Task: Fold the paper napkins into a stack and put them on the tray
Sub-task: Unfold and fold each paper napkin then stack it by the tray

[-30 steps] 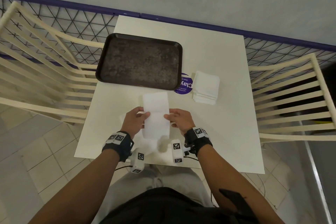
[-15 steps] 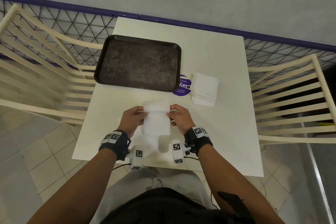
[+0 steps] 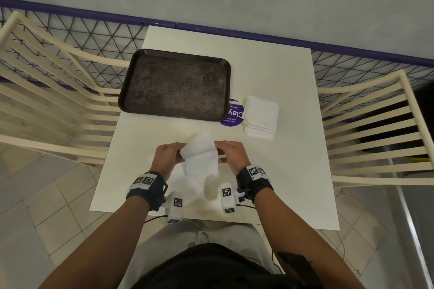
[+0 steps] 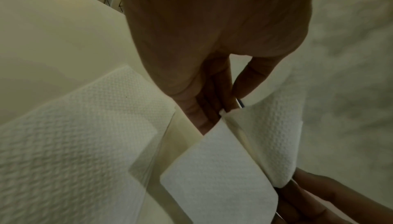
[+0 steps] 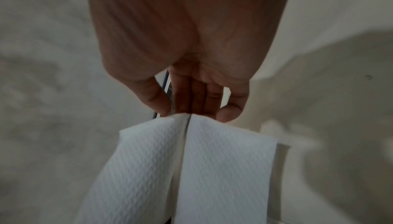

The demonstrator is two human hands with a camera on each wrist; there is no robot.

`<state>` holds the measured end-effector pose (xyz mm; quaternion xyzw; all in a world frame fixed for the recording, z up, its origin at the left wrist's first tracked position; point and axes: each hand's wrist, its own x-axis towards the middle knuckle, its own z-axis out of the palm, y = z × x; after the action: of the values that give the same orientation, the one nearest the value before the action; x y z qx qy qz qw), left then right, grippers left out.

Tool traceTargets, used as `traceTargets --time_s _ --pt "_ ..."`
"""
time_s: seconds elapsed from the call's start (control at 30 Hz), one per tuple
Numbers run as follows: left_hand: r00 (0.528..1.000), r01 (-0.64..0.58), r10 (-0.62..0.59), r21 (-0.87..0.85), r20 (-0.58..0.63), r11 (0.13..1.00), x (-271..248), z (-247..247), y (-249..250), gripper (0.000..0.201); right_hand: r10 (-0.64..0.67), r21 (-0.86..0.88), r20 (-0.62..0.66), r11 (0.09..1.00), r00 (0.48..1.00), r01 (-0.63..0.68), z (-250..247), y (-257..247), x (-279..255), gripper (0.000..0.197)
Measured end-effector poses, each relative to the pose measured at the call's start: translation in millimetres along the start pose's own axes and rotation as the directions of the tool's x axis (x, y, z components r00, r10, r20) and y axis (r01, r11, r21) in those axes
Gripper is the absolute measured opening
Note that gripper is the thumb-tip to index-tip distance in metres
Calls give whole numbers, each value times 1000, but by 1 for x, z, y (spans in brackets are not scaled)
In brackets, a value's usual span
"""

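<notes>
A white paper napkin [image 3: 199, 157] hangs between both hands above the table's near half, bent over at its top so two flaps fall toward me. My left hand [image 3: 168, 156] pinches its left edge [image 4: 225, 115]. My right hand [image 3: 231, 152] pinches the right edge, thumb against fingers [image 5: 180, 115]. More unfolded napkins [image 3: 178, 180] lie flat on the table under the hands, seen close as a textured sheet [image 4: 74, 135]. A stack of folded napkins [image 3: 260, 117] sits to the right of the dark brown tray [image 3: 175, 85], which holds nothing.
A white square table [image 3: 281, 171] carries everything. A purple round sticker [image 3: 233, 115] lies between tray and stack. Cream slatted chairs stand at the left [image 3: 47, 101] and right [image 3: 375, 136]. A black mesh fence with a purple rail [image 3: 234, 33] runs behind.
The napkin was held long and flat a second ago. Its far half has since come over toward me, so it now hangs doubled and slightly skewed between the hands.
</notes>
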<state>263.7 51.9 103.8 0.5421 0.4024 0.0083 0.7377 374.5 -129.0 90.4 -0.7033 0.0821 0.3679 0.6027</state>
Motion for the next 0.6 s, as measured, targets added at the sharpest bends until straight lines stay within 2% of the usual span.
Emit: traceTargets --time_s 0.2,0.37,0.47,0.53,0.6 --pt "999 -40 38 69 37 997 5 -4 -6 13 -74 -122 49 989 996 80 -3 -6 -6 16" --pt "997 -78 78 120 5 990 12 -7 -15 22 -150 -202 66 966 987 160 -2 -5 -5 31" --pt "998 -60 65 155 -27 986 12 -7 -16 12 -194 -213 47 956 980 199 1 -3 -2 36" --pt "996 -80 88 214 -29 974 12 -6 -17 4 -241 -278 43 929 970 243 5 -5 0 34" --pt "991 -132 136 281 4 950 9 -3 -14 3 -290 -361 84 883 953 300 11 -11 -2 28"
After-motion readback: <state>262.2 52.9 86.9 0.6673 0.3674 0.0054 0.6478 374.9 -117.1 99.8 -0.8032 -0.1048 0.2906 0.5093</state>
